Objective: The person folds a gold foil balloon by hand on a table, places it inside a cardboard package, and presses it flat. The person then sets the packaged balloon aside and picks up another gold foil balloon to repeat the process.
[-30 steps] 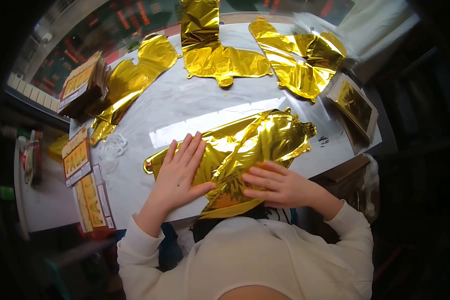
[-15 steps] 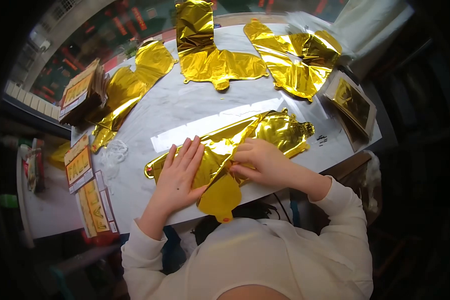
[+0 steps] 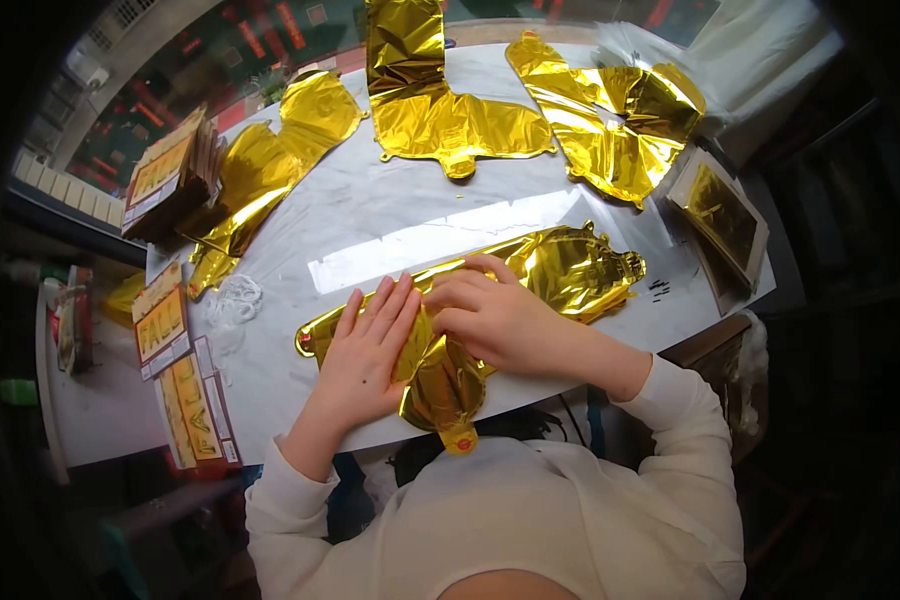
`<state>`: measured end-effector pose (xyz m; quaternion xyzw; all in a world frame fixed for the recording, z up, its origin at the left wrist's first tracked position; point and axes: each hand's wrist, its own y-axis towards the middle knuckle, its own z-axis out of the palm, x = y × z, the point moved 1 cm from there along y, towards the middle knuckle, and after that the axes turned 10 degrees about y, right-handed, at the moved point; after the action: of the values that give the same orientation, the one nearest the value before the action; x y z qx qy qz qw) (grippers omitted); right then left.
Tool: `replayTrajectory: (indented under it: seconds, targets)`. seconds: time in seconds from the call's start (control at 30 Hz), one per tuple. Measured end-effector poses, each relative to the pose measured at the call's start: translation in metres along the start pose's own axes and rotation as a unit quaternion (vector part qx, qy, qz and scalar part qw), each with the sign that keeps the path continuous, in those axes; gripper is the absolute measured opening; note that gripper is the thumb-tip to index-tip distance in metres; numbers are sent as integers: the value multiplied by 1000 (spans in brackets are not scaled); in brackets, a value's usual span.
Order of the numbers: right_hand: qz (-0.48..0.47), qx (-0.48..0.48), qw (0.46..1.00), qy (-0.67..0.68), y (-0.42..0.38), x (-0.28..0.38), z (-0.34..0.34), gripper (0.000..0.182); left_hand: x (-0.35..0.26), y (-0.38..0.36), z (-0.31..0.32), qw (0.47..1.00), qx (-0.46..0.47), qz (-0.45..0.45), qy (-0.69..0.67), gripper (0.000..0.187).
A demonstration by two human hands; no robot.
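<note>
Four gold foil balloons lie on the white table [image 3: 370, 215], three at the far edge. The nearest balloon [image 3: 570, 265], crinkled and partly folded, sits at the near edge. The left hand [image 3: 365, 350] presses flat, fingers spread; the right hand [image 3: 495, 320] seems curled, pinching the foil.
</note>
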<state>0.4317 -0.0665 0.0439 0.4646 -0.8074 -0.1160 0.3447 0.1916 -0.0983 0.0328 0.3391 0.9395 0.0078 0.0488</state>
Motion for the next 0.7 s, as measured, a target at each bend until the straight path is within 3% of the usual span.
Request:
replayTrajectory:
  seconds: [0.1,0.23,0.3,0.33,0.6,0.67,0.7]
  targets:
    - [23,74,994,75,2,-13,15,19,1,0,2,1000,0,5,17,87]
    - [46,14,998,31,12,-13,28,17,1,0,3,1000,-10,2,21,80]
    - [59,-15,997,38,14,-13,32,18,-1,0,-4,999,2,-11,-51,81]
    - [59,-30,997,31,13,-13,34,18,3,-3,-10,988,-1,-15,-151,89]
    - [74,-67,993,59,6,-17,39,22,14,-6,-1,987,-6,-13,-159,108]
    - [74,-68,993,68,7,-18,38,23,28,-11,13,951,-62,6,-304,112]
    - [76,-70,992,77,7,-19,38,23,28,-14,6,951,-62,5,-304,112]
